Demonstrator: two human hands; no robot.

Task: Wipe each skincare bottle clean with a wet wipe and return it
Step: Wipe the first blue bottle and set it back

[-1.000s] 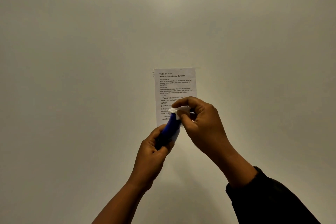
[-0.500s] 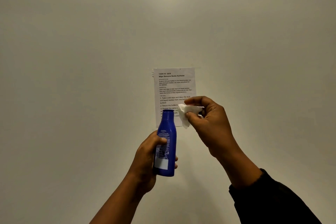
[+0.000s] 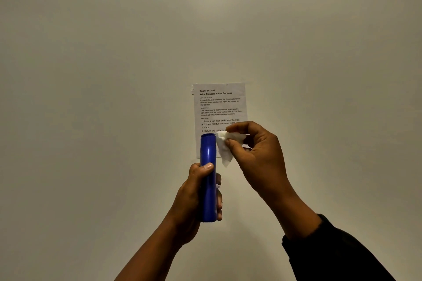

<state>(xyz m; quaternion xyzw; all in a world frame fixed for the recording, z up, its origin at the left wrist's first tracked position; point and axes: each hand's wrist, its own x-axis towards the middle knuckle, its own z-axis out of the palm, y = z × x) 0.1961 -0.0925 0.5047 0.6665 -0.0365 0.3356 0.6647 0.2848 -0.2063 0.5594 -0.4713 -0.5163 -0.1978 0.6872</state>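
Blue bottle held upright, wipe at its upper side.
Left hand (image 3: 196, 198) grips the lower half of the blue bottle (image 3: 208, 157), narrow side facing the camera. Right hand (image 3: 258, 155) pinches a crumpled wet wipe (image 3: 225, 146) touching the bottle's right edge near the cap. Printed task sheet (image 3: 219, 105) on the wall (image 3: 91, 75) behind.

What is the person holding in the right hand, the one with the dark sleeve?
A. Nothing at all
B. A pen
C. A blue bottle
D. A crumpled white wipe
D: the right hand pinches a crumpled white wipe between thumb and fingers, right beside the upper part of the blue bottle, which the left hand grips lower down.
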